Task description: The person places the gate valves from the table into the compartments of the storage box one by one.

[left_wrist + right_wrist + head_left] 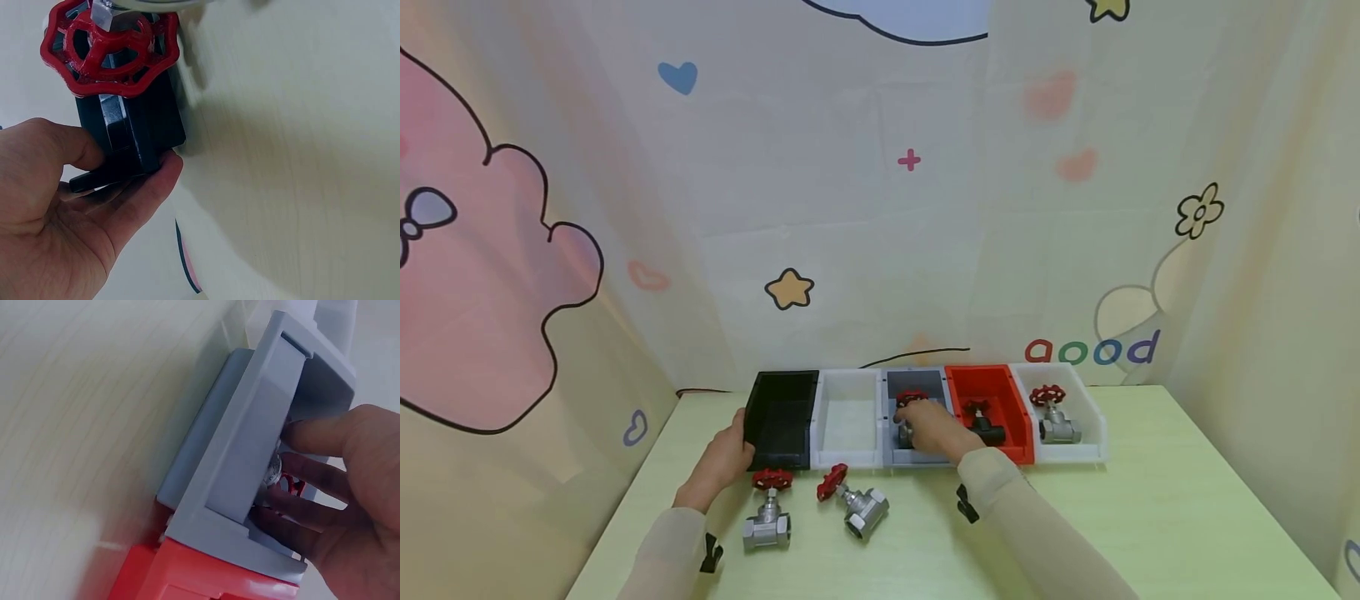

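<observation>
1. Inside the grey bin (914,417), a valve (910,410) is grasped by the right hand (934,430).
2. The black bin (781,419) is gripped by the left hand (724,461).
3. Binned: three valves. Left on table (1150,500): two valves (769,508).

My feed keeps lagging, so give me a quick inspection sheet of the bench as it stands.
Surface: pale green table.
Job's things: row of five bins; a valve in the grey bin, one each in the red bin and the far-right clear bin.
Clutter: two loose valves in front of the bins.
Hands: left hand holds the black bin; right hand grips the valve in the grey bin.
Cables: thin dark cable behind the bins.
Surroundings: cartoon-print curtain.
</observation>
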`<action>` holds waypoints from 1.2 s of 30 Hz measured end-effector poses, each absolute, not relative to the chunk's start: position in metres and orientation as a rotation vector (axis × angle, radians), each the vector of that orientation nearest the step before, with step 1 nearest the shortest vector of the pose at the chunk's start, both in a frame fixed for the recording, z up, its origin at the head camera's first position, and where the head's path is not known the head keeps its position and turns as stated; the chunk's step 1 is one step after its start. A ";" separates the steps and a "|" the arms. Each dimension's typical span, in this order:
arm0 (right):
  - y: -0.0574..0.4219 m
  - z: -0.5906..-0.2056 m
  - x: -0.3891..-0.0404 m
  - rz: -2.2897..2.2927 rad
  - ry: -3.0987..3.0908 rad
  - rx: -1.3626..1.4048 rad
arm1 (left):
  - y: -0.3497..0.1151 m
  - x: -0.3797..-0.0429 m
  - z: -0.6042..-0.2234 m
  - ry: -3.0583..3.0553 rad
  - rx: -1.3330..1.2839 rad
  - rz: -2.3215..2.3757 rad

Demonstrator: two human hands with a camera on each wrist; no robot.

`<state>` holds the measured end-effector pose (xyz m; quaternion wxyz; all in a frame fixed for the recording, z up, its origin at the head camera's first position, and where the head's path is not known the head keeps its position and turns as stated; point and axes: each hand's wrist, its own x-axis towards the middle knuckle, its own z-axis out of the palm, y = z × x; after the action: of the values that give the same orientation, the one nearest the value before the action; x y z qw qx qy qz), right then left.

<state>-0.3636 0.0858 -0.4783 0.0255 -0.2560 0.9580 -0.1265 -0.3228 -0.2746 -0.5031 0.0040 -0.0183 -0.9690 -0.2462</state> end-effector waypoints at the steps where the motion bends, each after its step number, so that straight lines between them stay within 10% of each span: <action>1: 0.086 -0.477 -0.363 -0.398 2.968 -0.800 | -0.275 -0.322 -0.503 -3.039 -0.057 -0.772; 36: 0.114 -0.450 -0.339 -0.433 3.110 -0.812 | -0.275 -0.322 -0.502 -3.046 -0.058 -0.803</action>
<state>-0.3394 0.1144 -0.4498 -0.0509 -0.2501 0.9576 -0.1334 -0.3218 -0.2746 -0.5016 -0.0047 -0.0183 -0.9668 -0.2549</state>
